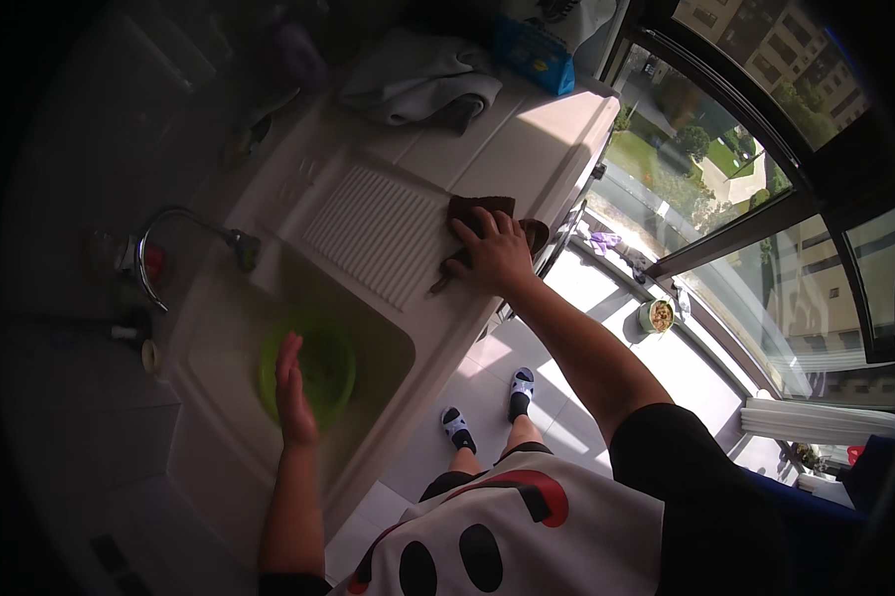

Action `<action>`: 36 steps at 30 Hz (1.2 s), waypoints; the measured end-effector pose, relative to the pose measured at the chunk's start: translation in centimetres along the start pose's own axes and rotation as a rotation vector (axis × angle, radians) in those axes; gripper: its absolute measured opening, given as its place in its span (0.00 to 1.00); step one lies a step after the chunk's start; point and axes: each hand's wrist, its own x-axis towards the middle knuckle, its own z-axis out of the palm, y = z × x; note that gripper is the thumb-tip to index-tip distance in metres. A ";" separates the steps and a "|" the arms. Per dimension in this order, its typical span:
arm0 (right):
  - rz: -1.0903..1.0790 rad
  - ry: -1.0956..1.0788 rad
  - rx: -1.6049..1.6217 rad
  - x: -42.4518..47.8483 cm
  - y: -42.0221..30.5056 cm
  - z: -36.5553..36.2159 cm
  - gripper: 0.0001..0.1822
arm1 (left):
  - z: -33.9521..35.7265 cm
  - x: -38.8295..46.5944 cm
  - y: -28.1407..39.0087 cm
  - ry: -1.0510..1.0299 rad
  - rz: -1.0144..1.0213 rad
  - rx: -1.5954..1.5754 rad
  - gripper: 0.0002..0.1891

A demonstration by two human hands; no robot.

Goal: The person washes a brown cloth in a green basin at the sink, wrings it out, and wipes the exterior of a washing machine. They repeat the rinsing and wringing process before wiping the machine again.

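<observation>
My right hand (496, 249) lies with spread fingers on a dark brown cloth (484, 205), pressing it against the counter of a white laundry sink (432, 316), just beside the ribbed washboard (380, 231). Part of the cloth is bunched near the front edge, and the palm hides some of it. Over the basin, my left hand (294, 395) is raised with nothing in it, its fingers extended. Below it a green plastic basin (335, 365) sits in the sink. A curved metal faucet (242, 246) reaches over the sink from the back.
A grey cloth (425, 82) lies crumpled on the far counter, near a blue soft pack (536, 56). Large windows (700, 156) are on the right. A round container (657, 316) stands near the window. My feet in sandals (522, 387) are on the tiled floor.
</observation>
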 end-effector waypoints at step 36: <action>-0.112 0.372 0.196 26.4 25.1 -0.3 0.24 | 30.4 23.8 8.4 -0.448 0.311 0.790 0.39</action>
